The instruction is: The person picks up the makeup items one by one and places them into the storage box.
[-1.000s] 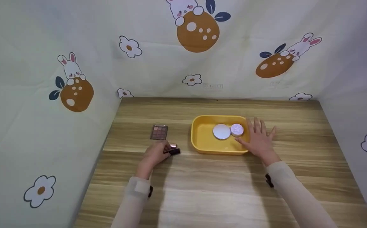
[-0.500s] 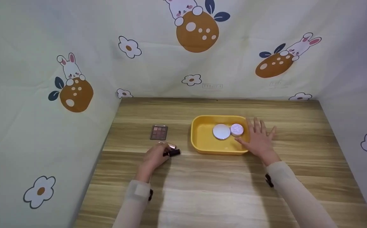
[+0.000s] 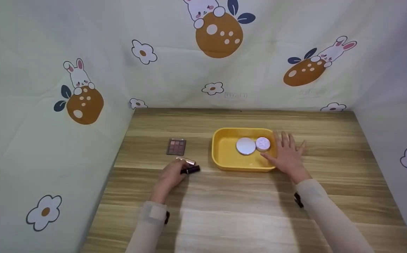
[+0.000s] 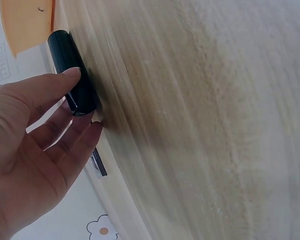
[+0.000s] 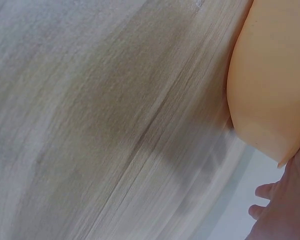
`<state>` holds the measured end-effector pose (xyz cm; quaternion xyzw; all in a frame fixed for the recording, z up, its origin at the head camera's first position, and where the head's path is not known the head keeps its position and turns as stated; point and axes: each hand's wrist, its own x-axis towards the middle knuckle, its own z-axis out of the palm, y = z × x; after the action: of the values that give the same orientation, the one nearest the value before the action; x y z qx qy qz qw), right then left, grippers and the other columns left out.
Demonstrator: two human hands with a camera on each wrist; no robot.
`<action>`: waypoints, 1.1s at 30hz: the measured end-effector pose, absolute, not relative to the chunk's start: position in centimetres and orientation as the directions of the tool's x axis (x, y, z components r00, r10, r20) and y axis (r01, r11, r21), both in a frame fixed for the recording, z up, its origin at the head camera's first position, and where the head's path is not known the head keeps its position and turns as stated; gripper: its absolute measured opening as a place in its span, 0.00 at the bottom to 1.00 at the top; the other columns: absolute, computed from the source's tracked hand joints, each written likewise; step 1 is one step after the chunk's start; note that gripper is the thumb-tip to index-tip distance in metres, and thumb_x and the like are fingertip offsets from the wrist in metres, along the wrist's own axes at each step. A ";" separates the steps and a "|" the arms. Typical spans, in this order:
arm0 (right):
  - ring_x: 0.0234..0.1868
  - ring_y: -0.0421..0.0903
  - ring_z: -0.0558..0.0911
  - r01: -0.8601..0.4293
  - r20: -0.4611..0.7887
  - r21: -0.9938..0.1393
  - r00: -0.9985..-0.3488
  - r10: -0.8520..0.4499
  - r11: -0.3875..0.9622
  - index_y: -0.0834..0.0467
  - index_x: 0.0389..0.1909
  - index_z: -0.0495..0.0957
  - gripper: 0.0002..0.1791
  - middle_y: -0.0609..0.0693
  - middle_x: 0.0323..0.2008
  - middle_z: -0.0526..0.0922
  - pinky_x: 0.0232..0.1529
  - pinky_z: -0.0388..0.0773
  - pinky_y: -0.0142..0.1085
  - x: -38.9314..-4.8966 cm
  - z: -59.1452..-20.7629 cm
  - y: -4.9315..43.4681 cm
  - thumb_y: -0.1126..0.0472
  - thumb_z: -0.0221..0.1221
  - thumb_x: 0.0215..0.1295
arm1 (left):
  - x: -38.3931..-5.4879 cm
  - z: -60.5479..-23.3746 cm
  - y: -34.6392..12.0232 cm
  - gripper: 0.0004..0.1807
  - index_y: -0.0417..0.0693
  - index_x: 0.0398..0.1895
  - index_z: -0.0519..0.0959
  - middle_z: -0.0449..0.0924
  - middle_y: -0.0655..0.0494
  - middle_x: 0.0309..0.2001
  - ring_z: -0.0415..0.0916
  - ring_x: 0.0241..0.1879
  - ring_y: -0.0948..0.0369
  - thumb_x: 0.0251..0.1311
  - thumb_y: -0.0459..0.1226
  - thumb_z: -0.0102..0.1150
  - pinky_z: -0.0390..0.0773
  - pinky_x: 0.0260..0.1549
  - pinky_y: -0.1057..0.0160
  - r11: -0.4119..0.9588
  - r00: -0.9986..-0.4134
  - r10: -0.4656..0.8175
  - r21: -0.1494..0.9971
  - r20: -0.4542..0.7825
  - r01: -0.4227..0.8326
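Note:
My left hand (image 3: 172, 173) pinches a black lipstick tube (image 3: 192, 169) low over the wooden table, left of the yellow tray. In the left wrist view, the thumb lies along the near side of the black tube (image 4: 72, 75), with fingers behind it. Just beyond it lies a rose-gold tube (image 3: 186, 161), partly hidden by the fingers. My right hand (image 3: 287, 156) rests with spread fingers on the right rim of the yellow tray (image 3: 221, 165), its thumb reaching over the inside. In that tray sit a round silver-white compact (image 3: 245, 146) and a small round lilac-lidded case (image 3: 263, 144).
An eyeshadow palette (image 3: 176, 147) lies flat behind the left hand. The wooden table (image 3: 231, 211) meets a patterned cloth (image 3: 175, 77) at the back and both sides. Both forearms reach in from the front edge.
My left hand has drawn back slightly toward the front, so more of the rose-gold tube shows. The right hand and tray have stayed put.

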<state>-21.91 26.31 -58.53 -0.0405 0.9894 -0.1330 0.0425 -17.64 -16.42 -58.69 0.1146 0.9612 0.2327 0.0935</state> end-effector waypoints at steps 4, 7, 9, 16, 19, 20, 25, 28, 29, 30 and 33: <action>0.78 0.70 0.44 -0.067 -0.077 -0.266 -0.993 -0.091 0.961 0.52 0.80 0.41 0.57 0.66 0.79 0.46 0.66 0.25 0.77 -21.9 -58.5 26.3 0.23 0.49 0.61 | -17.6 -58.7 -16.4 0.14 0.44 0.45 0.82 0.81 0.48 0.45 0.80 0.48 0.50 0.54 0.29 0.68 0.79 0.54 0.50 0.865 -0.957 0.266 0.467 -0.114 0.185; 0.78 0.70 0.44 -0.064 -0.078 -0.272 -0.993 -0.089 0.960 0.52 0.80 0.40 0.57 0.66 0.78 0.46 0.66 0.23 0.77 -21.9 -58.6 26.3 0.24 0.50 0.62 | -17.6 -58.8 -16.4 0.13 0.43 0.43 0.81 0.81 0.48 0.44 0.80 0.47 0.50 0.54 0.29 0.68 0.80 0.53 0.50 0.861 -0.956 0.278 0.465 -0.090 0.206; 0.78 0.70 0.44 -0.064 -0.078 -0.275 -0.993 -0.088 0.959 0.52 0.80 0.40 0.57 0.66 0.78 0.46 0.66 0.23 0.76 -21.9 -58.6 26.3 0.25 0.50 0.62 | -17.6 -58.8 -16.4 0.13 0.43 0.43 0.81 0.81 0.48 0.43 0.80 0.46 0.51 0.54 0.29 0.69 0.80 0.52 0.50 0.856 -0.956 0.284 0.469 -0.078 0.216; 0.78 0.70 0.43 -0.065 -0.075 -0.277 -0.993 -0.089 0.959 0.52 0.80 0.41 0.56 0.66 0.78 0.46 0.66 0.22 0.77 -22.0 -58.6 26.3 0.25 0.51 0.62 | -17.6 -59.0 -16.4 0.12 0.42 0.43 0.81 0.82 0.47 0.43 0.80 0.46 0.51 0.55 0.29 0.68 0.79 0.52 0.50 0.836 -0.958 0.274 0.513 -0.083 0.195; 0.78 0.70 0.44 -0.066 -0.075 -0.274 -0.993 -0.089 0.960 0.52 0.80 0.42 0.56 0.66 0.78 0.47 0.66 0.23 0.77 -22.0 -58.6 26.3 0.24 0.50 0.62 | -17.6 -59.0 -16.4 0.12 0.41 0.43 0.80 0.82 0.45 0.43 0.80 0.46 0.50 0.55 0.28 0.67 0.79 0.53 0.49 0.805 -0.957 0.275 0.567 -0.091 0.177; 0.78 0.70 0.44 -0.066 -0.074 -0.275 -0.993 -0.090 0.959 0.52 0.80 0.42 0.56 0.66 0.78 0.47 0.66 0.23 0.77 -22.0 -58.6 26.3 0.24 0.50 0.62 | -17.7 -59.1 -16.4 0.12 0.41 0.43 0.80 0.82 0.45 0.43 0.80 0.46 0.50 0.55 0.28 0.67 0.79 0.53 0.49 0.792 -0.957 0.275 0.587 -0.096 0.168; 0.77 0.71 0.44 -0.070 -0.071 -0.289 -0.993 -0.094 0.955 0.53 0.80 0.42 0.57 0.67 0.78 0.47 0.65 0.22 0.77 -21.9 -58.7 26.3 0.24 0.49 0.62 | -17.7 -59.3 -16.4 0.11 0.40 0.42 0.80 0.84 0.44 0.43 0.81 0.46 0.49 0.56 0.27 0.66 0.79 0.52 0.48 0.727 -0.953 0.285 0.671 -0.106 0.143; 0.77 0.71 0.44 -0.073 -0.067 -0.296 -0.993 -0.097 0.952 0.54 0.80 0.42 0.57 0.67 0.78 0.48 0.65 0.22 0.77 -21.9 -58.7 26.3 0.24 0.49 0.62 | -17.8 -59.3 -16.4 0.11 0.39 0.43 0.81 0.85 0.44 0.43 0.82 0.46 0.49 0.57 0.27 0.66 0.79 0.52 0.47 0.699 -0.953 0.287 0.702 -0.098 0.138; 0.77 0.71 0.44 -0.074 -0.066 -0.298 -0.993 -0.098 0.952 0.54 0.80 0.42 0.57 0.67 0.78 0.48 0.65 0.22 0.77 -21.9 -58.7 26.3 0.24 0.49 0.62 | -17.8 -59.3 -16.4 0.10 0.39 0.43 0.81 0.85 0.44 0.43 0.82 0.46 0.49 0.57 0.27 0.66 0.79 0.52 0.48 0.695 -0.954 0.285 0.706 -0.099 0.134; 0.77 0.71 0.45 -0.075 -0.065 -0.300 -0.993 -0.098 0.951 0.54 0.80 0.43 0.56 0.67 0.77 0.49 0.65 0.22 0.77 -21.9 -58.6 26.3 0.24 0.50 0.62 | -17.8 -59.2 -16.3 0.10 0.39 0.43 0.81 0.85 0.45 0.42 0.82 0.46 0.50 0.57 0.27 0.66 0.79 0.51 0.48 0.690 -0.954 0.283 0.711 -0.096 0.134; 0.77 0.71 0.44 -0.073 -0.069 -0.304 -0.993 -0.098 0.950 0.54 0.80 0.42 0.56 0.68 0.77 0.49 0.65 0.22 0.77 -21.9 -58.6 26.3 0.25 0.50 0.62 | -17.8 -59.1 -16.2 0.09 0.39 0.42 0.81 0.85 0.46 0.41 0.82 0.44 0.51 0.57 0.27 0.66 0.79 0.49 0.50 0.682 -0.957 0.273 0.722 -0.097 0.121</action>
<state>-21.86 26.34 -58.59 -0.0435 0.9865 -0.1521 0.0417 -17.79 -16.24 -59.10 0.1080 0.9117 0.3840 0.0987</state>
